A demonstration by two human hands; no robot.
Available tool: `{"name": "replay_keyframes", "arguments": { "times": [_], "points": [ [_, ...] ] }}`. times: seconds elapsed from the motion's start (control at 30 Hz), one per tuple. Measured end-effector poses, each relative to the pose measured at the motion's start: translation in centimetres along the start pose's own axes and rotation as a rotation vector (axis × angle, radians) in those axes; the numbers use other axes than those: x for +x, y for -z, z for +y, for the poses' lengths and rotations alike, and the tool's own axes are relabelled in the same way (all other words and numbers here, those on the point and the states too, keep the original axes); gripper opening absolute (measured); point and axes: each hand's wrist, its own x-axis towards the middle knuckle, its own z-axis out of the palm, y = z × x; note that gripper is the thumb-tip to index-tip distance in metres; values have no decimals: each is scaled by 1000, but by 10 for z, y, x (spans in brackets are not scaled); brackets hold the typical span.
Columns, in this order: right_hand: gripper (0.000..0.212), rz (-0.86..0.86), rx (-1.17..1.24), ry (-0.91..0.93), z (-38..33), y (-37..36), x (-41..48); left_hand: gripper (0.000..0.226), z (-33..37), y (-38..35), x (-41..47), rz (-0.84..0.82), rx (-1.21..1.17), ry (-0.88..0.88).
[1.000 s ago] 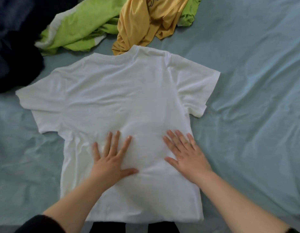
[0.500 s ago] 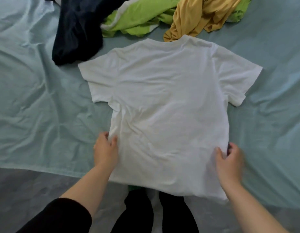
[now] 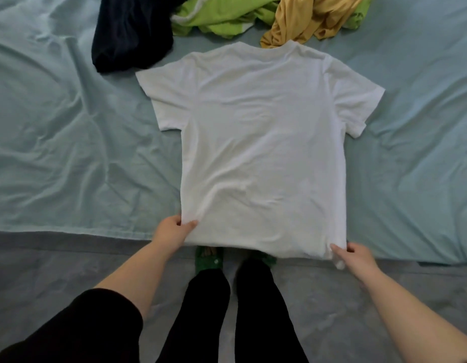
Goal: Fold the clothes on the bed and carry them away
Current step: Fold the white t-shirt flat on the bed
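- Grey floor (image 3: 56,279): a matt, faintly mottled surface that fills the lower band of the view, from 8 o'clock through 6 o'clock to 4 o'clock.
- Black trousers (image 3: 261,315): two legs seen from above, side by side at 6 o'clock, with a narrow strip of floor between them.
- Green slippers (image 3: 208,260): at the trouser ends, just above 6 o'clock. The left one shows plainly and the right one is largely hidden.
- Black sleeve (image 3: 83,334): at 7 o'clock, its cuff near the elbow.

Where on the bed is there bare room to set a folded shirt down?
Bare sheet lies left of the white T-shirt, below the navy garment, and right of the shirt. Crowded: the far edge, where green garment and mustard garment join the navy one.
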Motion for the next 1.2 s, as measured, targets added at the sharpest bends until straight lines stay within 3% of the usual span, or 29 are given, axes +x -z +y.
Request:
{"name": "replay_keyframes", "arguments": {
  "times": [0.1, 0.2, 0.37, 0.53, 0.6, 0.7, 0.73, 0.9, 0.97, 1.1, 1.2],
  "points": [
    [32, 105, 88, -13, 10, -4, -9, 35, -9, 1, -11, 53, 7, -22],
    [26, 93, 126, -41, 21, -8, -14, 32, -19, -4, -20, 82, -94, -27],
    [9, -61, 344, -105, 41, -14, -15, 23, -47, -20, -38, -115, -109, 45],
    [4, -75, 426, -123, 60, -3, -17, 19, -72, -27, -49, 130, -203, 159],
    [8, -93, 408, -119, 65, 2, -19, 16, -74, -29, -54, 146, -343, 214],
    [9, -116, 376, -97, 62, 11, -20, 17, -66, -24, -61, 186, -308, 209],
    [4, -112, 375, -93, 58, 16, -21, 21, -60, -21, -63, 211, -312, 205],
    [46, -50, 467, -40, 9, 50, -18, 47, -9, 1, -63, 215, -577, 212],
    [39, -55, 520, 4, -27, 63, -8, 42, 18, 13, -53, 167, -670, 223],
    [5, -118, 658, 75, -102, 75, 21, 31, 68, 34, -19, 116, -841, 216],
    [13, -117, 702, 113, -146, 72, 52, 30, 93, 41, 12, 89, -873, 201]
  ]
}}
